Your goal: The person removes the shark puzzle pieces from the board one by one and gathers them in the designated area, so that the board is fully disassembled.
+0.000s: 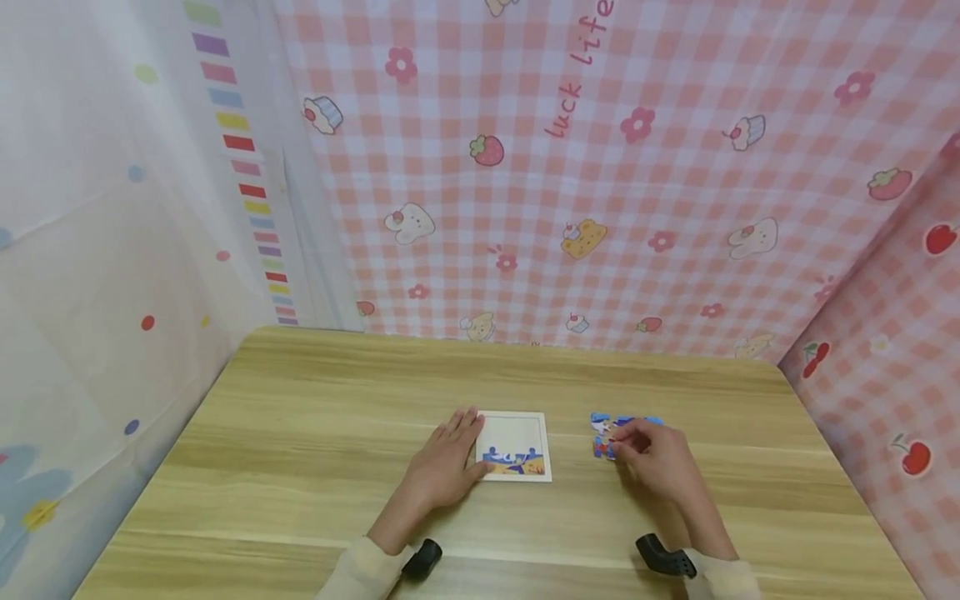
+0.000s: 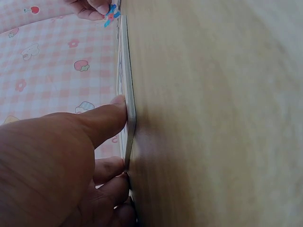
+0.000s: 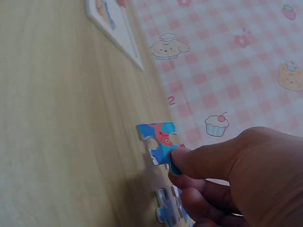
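A white square puzzle frame [image 1: 512,432] lies on the wooden table, with joined puzzle pieces [image 1: 517,463] along its near side. My left hand [image 1: 444,461] rests on the frame's left edge, fingers fairly straight and thumb on the near corner. To the right, my right hand [image 1: 655,457] pinches a blue and red puzzle piece [image 3: 163,142] between thumb and fingers. In the right wrist view the piece is tilted above other loose pieces [image 3: 166,206]. Part of the loose pieces [image 1: 600,423] is hidden behind the right hand in the head view.
The wooden table [image 1: 300,467] meets a pink checked cloth [image 1: 525,192] at the back and another at the right. A white dotted curtain [image 1: 97,250] hangs at the left. Black wrist straps [image 1: 665,557] sit on both wrists.
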`<state>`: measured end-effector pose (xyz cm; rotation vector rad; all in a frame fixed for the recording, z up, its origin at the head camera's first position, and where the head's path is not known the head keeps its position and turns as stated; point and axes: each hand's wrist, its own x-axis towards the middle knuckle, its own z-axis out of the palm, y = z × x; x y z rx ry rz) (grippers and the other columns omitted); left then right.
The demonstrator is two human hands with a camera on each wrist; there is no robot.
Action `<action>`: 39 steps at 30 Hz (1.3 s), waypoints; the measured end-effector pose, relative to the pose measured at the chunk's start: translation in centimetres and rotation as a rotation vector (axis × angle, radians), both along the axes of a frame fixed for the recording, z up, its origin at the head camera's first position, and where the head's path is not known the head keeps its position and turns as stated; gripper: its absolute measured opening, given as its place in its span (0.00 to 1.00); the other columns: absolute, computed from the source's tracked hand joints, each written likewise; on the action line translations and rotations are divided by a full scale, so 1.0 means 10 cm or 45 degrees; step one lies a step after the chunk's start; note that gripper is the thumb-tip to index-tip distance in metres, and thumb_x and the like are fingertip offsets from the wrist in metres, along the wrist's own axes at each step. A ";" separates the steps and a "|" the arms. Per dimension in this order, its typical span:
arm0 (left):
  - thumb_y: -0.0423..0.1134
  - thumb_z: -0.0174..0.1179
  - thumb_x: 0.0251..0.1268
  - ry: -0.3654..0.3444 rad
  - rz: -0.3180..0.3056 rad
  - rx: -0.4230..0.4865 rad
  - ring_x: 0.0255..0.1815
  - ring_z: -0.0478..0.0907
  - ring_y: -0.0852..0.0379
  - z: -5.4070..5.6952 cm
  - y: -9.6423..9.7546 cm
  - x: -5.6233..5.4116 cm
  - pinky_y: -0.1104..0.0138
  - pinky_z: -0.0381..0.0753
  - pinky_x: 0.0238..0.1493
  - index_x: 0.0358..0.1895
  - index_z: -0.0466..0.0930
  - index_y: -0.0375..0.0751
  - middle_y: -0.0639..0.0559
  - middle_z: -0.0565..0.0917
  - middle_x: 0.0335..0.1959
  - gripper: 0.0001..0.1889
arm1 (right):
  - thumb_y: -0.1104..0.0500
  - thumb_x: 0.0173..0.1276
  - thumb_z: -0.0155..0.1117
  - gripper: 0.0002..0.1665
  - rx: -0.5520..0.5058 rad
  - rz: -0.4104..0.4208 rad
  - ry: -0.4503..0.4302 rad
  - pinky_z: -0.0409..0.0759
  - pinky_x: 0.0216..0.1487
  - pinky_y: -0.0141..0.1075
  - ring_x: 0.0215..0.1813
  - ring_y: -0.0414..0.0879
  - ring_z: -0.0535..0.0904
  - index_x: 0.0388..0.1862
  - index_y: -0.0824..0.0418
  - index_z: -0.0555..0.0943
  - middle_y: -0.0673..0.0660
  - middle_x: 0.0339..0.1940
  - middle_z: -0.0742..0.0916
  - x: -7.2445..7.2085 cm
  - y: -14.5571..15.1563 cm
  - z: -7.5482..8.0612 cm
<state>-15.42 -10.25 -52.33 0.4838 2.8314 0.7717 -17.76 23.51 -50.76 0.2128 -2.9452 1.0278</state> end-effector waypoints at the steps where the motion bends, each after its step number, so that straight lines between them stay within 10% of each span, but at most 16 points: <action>1: 0.50 0.57 0.76 -0.002 0.000 0.002 0.86 0.48 0.41 0.00 0.00 0.00 0.46 0.50 0.85 0.81 0.56 0.34 0.39 0.53 0.84 0.38 | 0.61 0.69 0.70 0.02 0.015 -0.004 0.010 0.74 0.26 0.28 0.30 0.40 0.76 0.39 0.58 0.86 0.51 0.28 0.85 0.00 -0.01 0.00; 39: 0.48 0.63 0.71 0.026 0.026 0.074 0.84 0.53 0.38 0.01 -0.01 -0.04 0.46 0.54 0.84 0.78 0.62 0.33 0.39 0.60 0.82 0.38 | 0.61 0.68 0.72 0.03 0.060 0.077 0.222 0.76 0.34 0.29 0.34 0.40 0.76 0.34 0.59 0.88 0.51 0.32 0.85 -0.04 -0.17 -0.07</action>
